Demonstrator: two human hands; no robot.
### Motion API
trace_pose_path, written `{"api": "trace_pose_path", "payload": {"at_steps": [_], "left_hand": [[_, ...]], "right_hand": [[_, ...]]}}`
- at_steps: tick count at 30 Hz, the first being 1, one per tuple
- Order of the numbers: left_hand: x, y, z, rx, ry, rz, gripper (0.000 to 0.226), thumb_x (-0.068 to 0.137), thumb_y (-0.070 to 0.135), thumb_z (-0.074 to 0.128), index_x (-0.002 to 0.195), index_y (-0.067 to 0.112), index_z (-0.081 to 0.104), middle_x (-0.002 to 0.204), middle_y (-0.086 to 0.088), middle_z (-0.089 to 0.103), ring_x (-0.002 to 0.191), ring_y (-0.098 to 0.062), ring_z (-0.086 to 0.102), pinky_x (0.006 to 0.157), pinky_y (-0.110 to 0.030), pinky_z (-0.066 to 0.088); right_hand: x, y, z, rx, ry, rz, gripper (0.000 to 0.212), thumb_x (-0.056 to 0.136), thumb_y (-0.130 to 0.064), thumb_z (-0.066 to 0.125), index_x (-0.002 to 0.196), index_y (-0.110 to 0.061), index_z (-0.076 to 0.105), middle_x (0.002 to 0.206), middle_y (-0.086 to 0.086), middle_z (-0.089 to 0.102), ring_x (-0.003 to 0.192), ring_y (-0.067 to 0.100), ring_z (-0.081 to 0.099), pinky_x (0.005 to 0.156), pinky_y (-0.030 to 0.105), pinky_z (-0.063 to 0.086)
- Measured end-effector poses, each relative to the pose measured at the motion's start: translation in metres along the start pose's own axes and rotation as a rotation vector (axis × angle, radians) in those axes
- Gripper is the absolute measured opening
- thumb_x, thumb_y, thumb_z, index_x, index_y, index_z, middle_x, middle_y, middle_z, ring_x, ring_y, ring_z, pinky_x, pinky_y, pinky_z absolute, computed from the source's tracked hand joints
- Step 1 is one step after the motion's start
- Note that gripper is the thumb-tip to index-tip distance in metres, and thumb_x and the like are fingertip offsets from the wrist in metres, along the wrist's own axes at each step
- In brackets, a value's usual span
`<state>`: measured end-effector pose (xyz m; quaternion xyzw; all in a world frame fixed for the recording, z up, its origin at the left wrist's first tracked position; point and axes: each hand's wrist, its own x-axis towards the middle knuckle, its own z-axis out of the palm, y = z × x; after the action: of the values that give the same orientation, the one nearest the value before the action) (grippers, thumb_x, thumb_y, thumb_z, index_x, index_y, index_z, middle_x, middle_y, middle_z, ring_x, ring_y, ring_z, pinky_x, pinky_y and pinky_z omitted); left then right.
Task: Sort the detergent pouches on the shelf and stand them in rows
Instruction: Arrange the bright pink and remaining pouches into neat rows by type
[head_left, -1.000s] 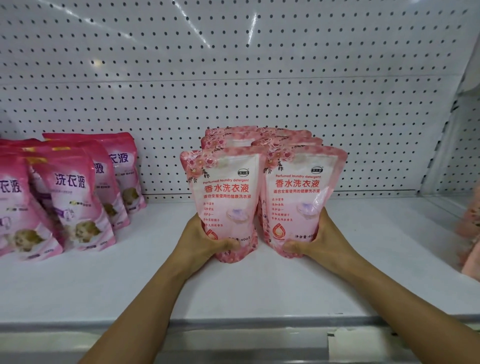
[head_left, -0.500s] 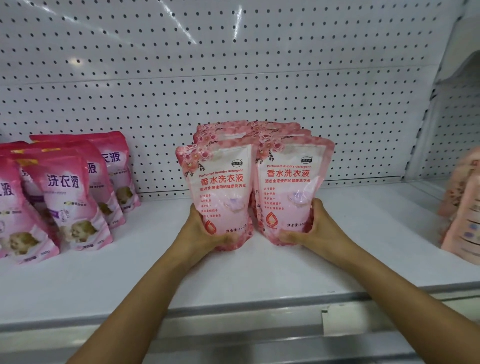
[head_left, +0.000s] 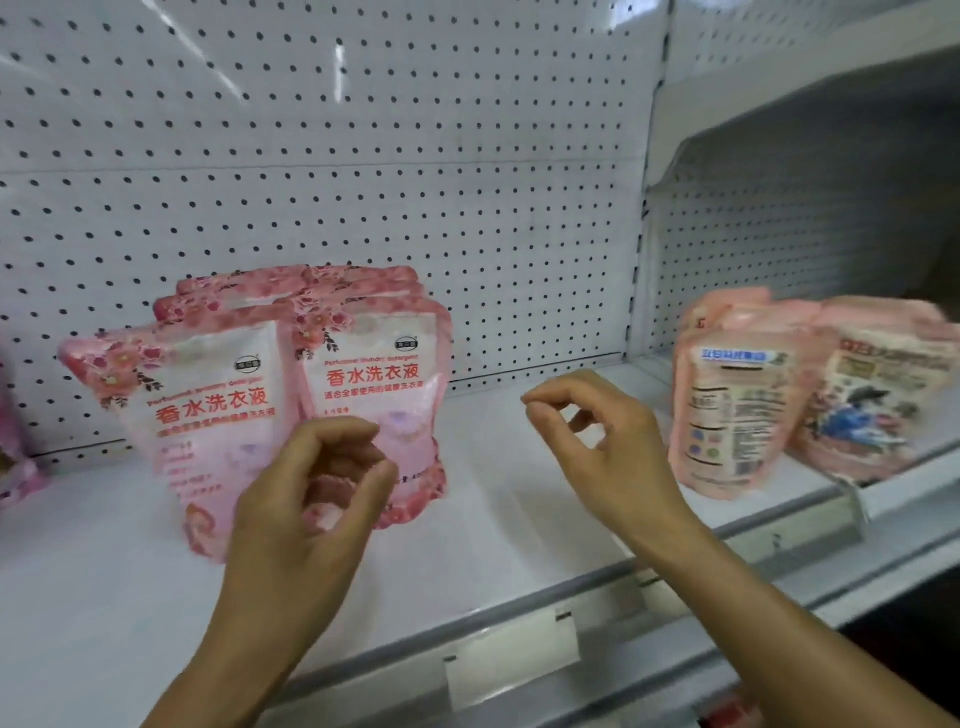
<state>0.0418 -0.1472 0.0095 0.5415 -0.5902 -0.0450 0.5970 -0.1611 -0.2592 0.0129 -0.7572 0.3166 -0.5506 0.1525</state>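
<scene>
Bare and holding nothing, the left hand (head_left: 306, 488) and right hand (head_left: 602, 447) hover with loosely curled fingers above the white shelf (head_left: 493, 519), near its front edge. Behind the left hand, the floral pink pouches (head_left: 363, 374) stand upright in two rows toward the pegboard (head_left: 363, 156). Farther right, the unsorted pouches (head_left: 737, 395) lean, well apart; each probably wants a low, two-sided grip and a flat base.

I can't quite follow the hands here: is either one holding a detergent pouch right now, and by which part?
Nothing is held. The left hand and the right hand hang in the air with loosely curled fingers, in front of the shelf, off the floral pouches.
</scene>
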Motion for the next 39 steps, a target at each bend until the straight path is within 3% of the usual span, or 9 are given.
{"api": "trace_pose_path", "payload": {"at_steps": [9, 14, 16, 19, 23, 26, 29, 32, 39], "left_hand": [[0.033, 0.063, 0.152, -0.089, -0.234, 0.1, 0.016, 0.086, 0.024, 0.071, 0.095, 0.036, 0.064, 0.087, 0.012, 0.068, 0.081, -0.009, 0.066, 0.065, -0.02, 0.052], [0.047, 0.102, 0.224, -0.074, -0.347, -0.051, 0.019, 0.081, 0.05, 0.069, 0.093, 0.037, 0.065, 0.072, 0.006, 0.069, 0.065, -0.007, 0.068, 0.07, -0.043, 0.058], [0.047, 0.106, 0.245, 0.083, -0.39, -0.106, 0.053, 0.06, 0.076, 0.062, 0.103, 0.045, 0.056, 0.091, 0.021, 0.067, 0.081, 0.004, 0.065, 0.078, -0.033, 0.056], [0.042, 0.11, 0.264, 0.299, -0.338, -0.125, 0.076, 0.043, 0.083, 0.065, 0.106, 0.053, 0.034, 0.108, 0.029, 0.052, 0.097, 0.01, 0.053, 0.079, -0.024, 0.049], [0.037, 0.096, 0.273, 0.398, -0.158, -0.054, 0.043, 0.077, 0.059, 0.065, 0.11, 0.044, 0.043, 0.106, 0.022, 0.06, 0.091, 0.001, 0.058, 0.073, -0.032, 0.054], [0.041, 0.081, 0.262, 0.28, -0.04, -0.168, 0.016, 0.094, 0.037, 0.056, 0.107, 0.031, 0.064, 0.094, 0.014, 0.073, 0.081, -0.005, 0.07, 0.07, -0.037, 0.059], [0.051, 0.071, 0.244, -0.004, 0.014, -0.353, 0.013, 0.097, 0.023, 0.057, 0.097, 0.02, 0.069, 0.082, 0.004, 0.078, 0.072, -0.008, 0.074, 0.058, -0.023, 0.059], [0.061, 0.058, 0.229, -0.142, -0.026, -0.413, 0.015, 0.098, 0.016, 0.054, 0.095, 0.01, 0.068, 0.081, -0.002, 0.078, 0.073, -0.017, 0.076, 0.059, -0.025, 0.06], [0.102, 0.026, 0.202, -0.165, -0.043, -0.39, 0.013, 0.097, 0.016, 0.058, 0.1, 0.01, 0.069, 0.09, -0.005, 0.079, 0.083, -0.022, 0.076, 0.073, -0.035, 0.06]], "right_hand": [[0.064, 0.05, -0.168, -0.246, 0.11, 0.002, 0.01, 0.093, -0.024, 0.06, 0.094, -0.027, 0.069, 0.087, -0.016, 0.066, 0.077, -0.005, 0.057, 0.066, 0.012, 0.044], [0.087, 0.085, -0.21, -0.63, -0.288, 0.065, 0.047, 0.092, -0.047, 0.044, 0.065, -0.014, 0.064, 0.057, -0.008, 0.058, 0.053, 0.011, 0.053, 0.053, 0.03, 0.039], [0.085, 0.09, -0.208, -0.413, -0.47, 0.135, 0.055, 0.094, -0.048, 0.043, 0.056, -0.01, 0.054, 0.051, -0.002, 0.05, 0.045, 0.012, 0.045, 0.05, 0.027, 0.037], [0.084, 0.096, -0.206, -0.062, -0.676, 0.292, 0.066, 0.094, -0.058, 0.036, 0.08, -0.004, 0.071, 0.079, 0.009, 0.075, 0.073, 0.024, 0.071, 0.081, 0.038, 0.056], [0.095, 0.096, -0.215, 0.165, -0.724, 0.284, 0.039, 0.096, -0.035, 0.047, 0.097, -0.009, 0.075, 0.086, 0.0, 0.078, 0.081, 0.011, 0.074, 0.076, 0.024, 0.059], [0.111, 0.102, -0.23, -0.163, -0.5, 0.052, 0.013, 0.086, -0.037, 0.061, 0.09, -0.032, 0.072, 0.074, -0.025, 0.07, 0.073, -0.009, 0.065, 0.063, 0.012, 0.051], [0.125, 0.115, -0.235, -0.551, -0.532, -0.025, 0.02, 0.084, -0.04, 0.066, 0.104, -0.038, 0.066, 0.091, -0.026, 0.061, 0.082, -0.006, 0.057, 0.08, 0.03, 0.052], [0.129, 0.121, -0.23, -0.73, -0.698, -0.04, 0.015, 0.082, -0.041, 0.071, 0.092, -0.034, 0.063, 0.087, -0.016, 0.062, 0.079, 0.003, 0.057, 0.074, 0.035, 0.052], [0.149, 0.099, -0.223, -0.55, -0.861, -0.035, 0.007, 0.081, -0.033, 0.074, 0.074, -0.031, 0.071, 0.07, -0.035, 0.064, 0.066, -0.014, 0.061, 0.061, 0.022, 0.049]]}}
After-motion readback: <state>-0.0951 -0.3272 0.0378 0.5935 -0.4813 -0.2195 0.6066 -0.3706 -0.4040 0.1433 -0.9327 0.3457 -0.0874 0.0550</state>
